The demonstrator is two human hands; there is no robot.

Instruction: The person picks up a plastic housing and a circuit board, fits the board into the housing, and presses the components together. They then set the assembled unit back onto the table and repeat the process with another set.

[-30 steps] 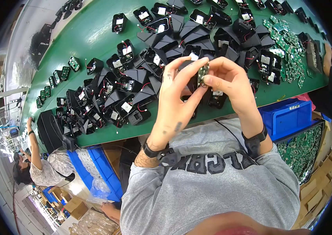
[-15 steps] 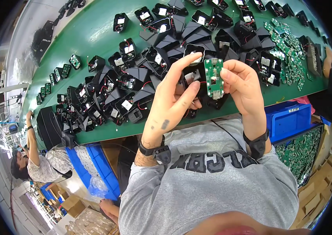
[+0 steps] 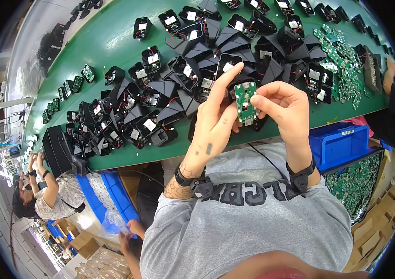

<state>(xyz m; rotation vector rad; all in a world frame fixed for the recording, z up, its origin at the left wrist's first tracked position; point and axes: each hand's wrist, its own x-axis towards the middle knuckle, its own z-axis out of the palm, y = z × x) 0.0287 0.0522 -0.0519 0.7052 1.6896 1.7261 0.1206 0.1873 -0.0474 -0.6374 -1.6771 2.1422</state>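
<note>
My right hand (image 3: 279,104) pinches a small green circuit board (image 3: 245,104) by its right edge, thumb on top. The board stands upright, with silver connectors at both ends. Close beside it, my left hand (image 3: 213,123) curls round a black plastic housing (image 3: 231,92), index finger stretched upward. Most of that housing is hidden behind the board and my fingers. The left thumb is at the board's left edge; whether it touches cannot be told. More open black housings (image 3: 185,72) with white parts and red wires crowd the green table (image 3: 118,39) beyond my hands.
Loose circuit boards (image 3: 341,65) are heaped at the right. Several housings fitted with boards (image 3: 77,84) line up at the left. A blue bin (image 3: 339,144) sits by the table's near edge at right. Co-workers (image 3: 43,200) are at the left; another person's hands (image 3: 130,232) show below.
My right hand has brought the circuit board left and slightly down, over the housing. My left hand has shifted a little right. At the left, a co-worker's arms have drawn in.
</note>
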